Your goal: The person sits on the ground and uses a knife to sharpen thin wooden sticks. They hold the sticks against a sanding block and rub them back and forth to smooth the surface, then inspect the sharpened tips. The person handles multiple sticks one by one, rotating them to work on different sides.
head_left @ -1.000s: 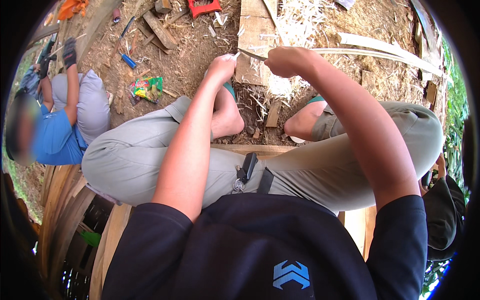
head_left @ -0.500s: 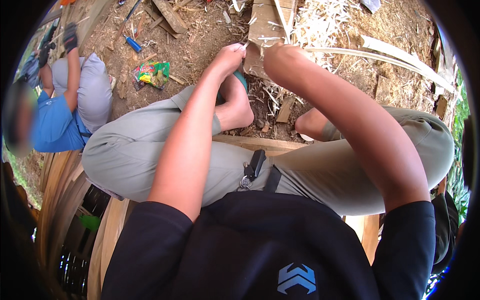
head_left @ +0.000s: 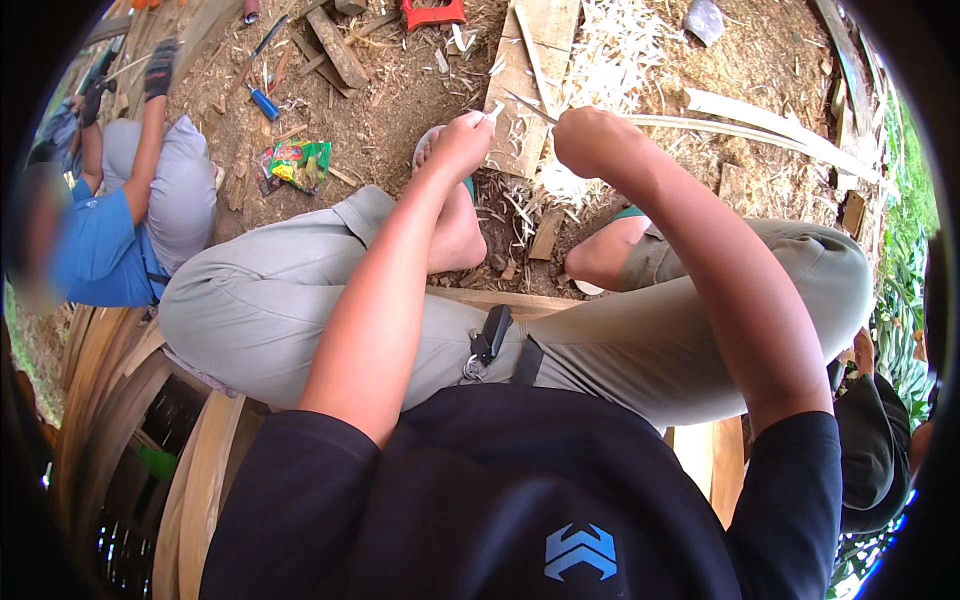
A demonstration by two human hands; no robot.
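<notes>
My left hand (head_left: pixel 465 143) is closed, its fingers pinching a small pale strip of wood (head_left: pixel 495 110) whose tip sticks out toward the board. My right hand (head_left: pixel 594 142) grips a knife, its handle hidden in the fist. The narrow, pointed blade (head_left: pixel 530 106) juts up and left toward the pale strip, with a gap between them. Both hands are over the near end of a wooden board (head_left: pixel 525 150) strewn with shavings. A long pale strip (head_left: pixel 700 122) runs rightward from beside my right hand; whether that hand touches it cannot be made out.
A thin stick (head_left: pixel 530 55) lies on the board. Shavings (head_left: pixel 625 60) heap beside it. Around are a red handle (head_left: pixel 433 13), a grey stone (head_left: pixel 704 22), a blue-handled tool (head_left: pixel 264 103), a colourful packet (head_left: pixel 300 163) and wood offcuts (head_left: pixel 338 48). Another person in blue (head_left: pixel 105 245) sits left, wearing gloves.
My hands have come farther apart, and the knife blade now shows between them. The view has shifted, bringing the red handle and more of the board into sight.
</notes>
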